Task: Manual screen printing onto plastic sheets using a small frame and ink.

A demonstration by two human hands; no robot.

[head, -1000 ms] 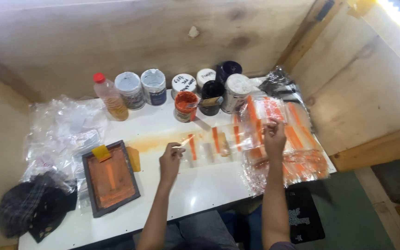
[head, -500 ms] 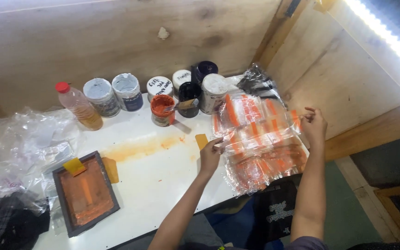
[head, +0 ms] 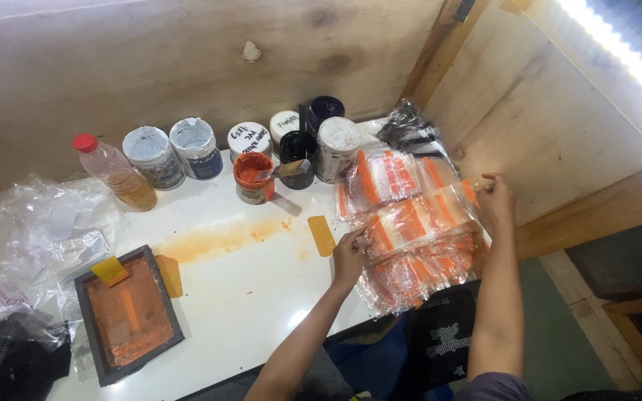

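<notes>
My left hand point(head: 350, 254) pinches the left edge of a clear plastic bag printed with orange stripes point(head: 416, 220), and my right hand point(head: 496, 199) holds its right edge. The bag lies on top of a pile of similar printed bags point(head: 410, 267) at the right end of the white table point(head: 261, 297). A small yellow squeegee card point(head: 322, 235) lies on the table just left of my left hand.
Several paint jars point(head: 250, 137), an open orange ink pot point(head: 253, 177) and a bottle with a red cap point(head: 115, 173) line the back. A dark printing screen frame with orange ink point(head: 128, 313) sits at the front left. Clear bags point(head: 31, 238) are heaped at the left.
Both hands carried a printed bag from the table's middle to the right and set it on the pile. The view swung right with them.
</notes>
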